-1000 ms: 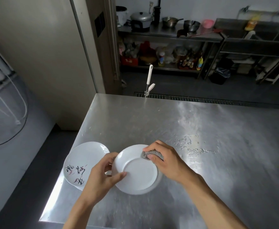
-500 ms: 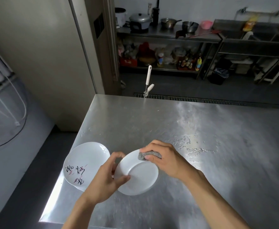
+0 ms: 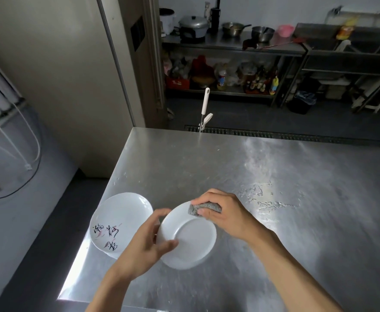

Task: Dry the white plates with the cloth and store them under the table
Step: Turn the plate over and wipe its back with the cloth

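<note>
Slightly more tilted than a second ago, the plate (image 3: 191,239) is at the same spot over the near left part of the worktop (image 3: 274,176), and the left hand (image 3: 141,246) has crept further round its left rim. That hand's fingers are blurred; its thumb lies on the plate's inner face, gripping the rim. Most of the cloth (image 3: 203,208) is hidden under the right hand (image 3: 225,215), which grips it and presses it on the plate's far rim. A second plate (image 3: 119,219), with brush marks, lies just left, partly behind the left hand.
</note>
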